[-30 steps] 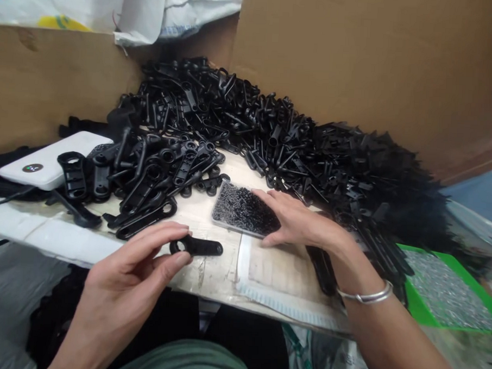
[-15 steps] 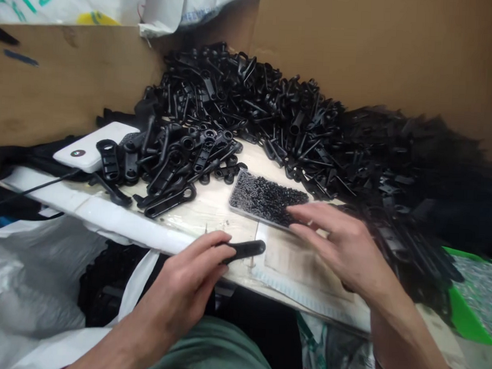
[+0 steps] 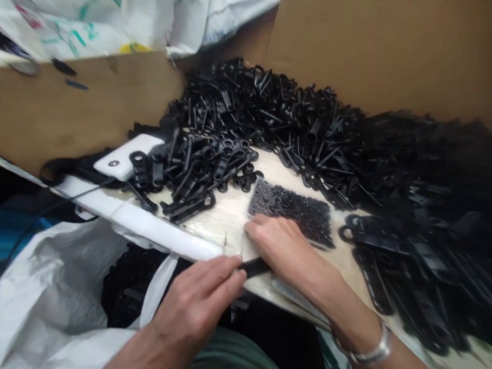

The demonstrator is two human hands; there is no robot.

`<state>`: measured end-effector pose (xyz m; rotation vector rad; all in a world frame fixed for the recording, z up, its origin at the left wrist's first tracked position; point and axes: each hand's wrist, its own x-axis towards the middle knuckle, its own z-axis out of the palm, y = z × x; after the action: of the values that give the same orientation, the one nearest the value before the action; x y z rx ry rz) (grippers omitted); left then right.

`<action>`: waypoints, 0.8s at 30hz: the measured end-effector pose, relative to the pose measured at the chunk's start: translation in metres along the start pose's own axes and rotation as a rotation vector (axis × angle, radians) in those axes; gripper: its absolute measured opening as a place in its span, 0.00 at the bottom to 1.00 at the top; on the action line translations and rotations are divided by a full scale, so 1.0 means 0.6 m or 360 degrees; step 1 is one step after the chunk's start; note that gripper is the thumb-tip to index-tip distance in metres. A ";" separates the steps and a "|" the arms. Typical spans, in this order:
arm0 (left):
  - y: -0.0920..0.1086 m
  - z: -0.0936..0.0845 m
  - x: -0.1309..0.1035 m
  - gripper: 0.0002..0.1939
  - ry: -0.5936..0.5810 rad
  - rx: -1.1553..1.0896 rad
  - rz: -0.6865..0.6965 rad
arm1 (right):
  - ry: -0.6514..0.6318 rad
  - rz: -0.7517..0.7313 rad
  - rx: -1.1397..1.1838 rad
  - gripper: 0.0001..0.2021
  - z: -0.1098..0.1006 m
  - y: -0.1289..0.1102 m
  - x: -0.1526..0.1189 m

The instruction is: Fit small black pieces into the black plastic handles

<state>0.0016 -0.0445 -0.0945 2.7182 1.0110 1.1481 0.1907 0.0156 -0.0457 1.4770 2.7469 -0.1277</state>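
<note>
Left hand [image 3: 198, 294] at the near table edge, fingers and thumb closed around a black lever [image 3: 254, 268]: smooth, flat, narrow bar, matte, probably plastic. Its left end is covered by the fingers, its right end by the other hand.

Right hand [image 3: 286, 246] just right of it, back upward, fingers curled together by the near side of a shallow clear tray [image 3: 328, 245]. Fingertips hidden; whether they pinch anything can't be made out. Shiny metal bangle [image 3: 372, 349] at the wrist.

Tray rectangular, hard-walled, filled with tiny dark pieces [image 3: 296, 206], grainy in texture. Tabletop [image 3: 211, 226] pale, scuffed, with a glossy white strip [image 3: 146, 221] along the near left edge.

Left: loose cluster of black parts [image 3: 198, 169], ringed ends and ribbed hollows, beside a smooth white rounded slab [image 3: 128, 156]. Far: tangled heap [image 3: 253, 111] of similar glossy pieces against brown cardboard [image 3: 390, 49]. Right: longer dark bars, blurred. Near left: crumpled white woven-looking sack [image 3: 40, 306], black contents.
</note>
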 end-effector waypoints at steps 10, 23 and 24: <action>-0.004 -0.008 0.045 0.14 -0.0258 0.0345 0.0155 | 0.0555 0.0212 0.0767 0.07 -0.015 0.049 -0.045; -0.008 -0.002 0.094 0.14 -0.0180 -0.0290 -0.0049 | 0.0513 0.0984 0.2867 0.10 0.031 -0.005 -0.137; 0.005 0.003 0.096 0.15 -0.0109 -0.0400 -0.0044 | 0.0465 0.0946 0.2943 0.12 0.033 -0.017 -0.128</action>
<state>0.0343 -0.0132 -0.0586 2.5206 0.8302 1.0873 0.2244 -0.0554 -0.0608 2.3034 1.5695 -3.0143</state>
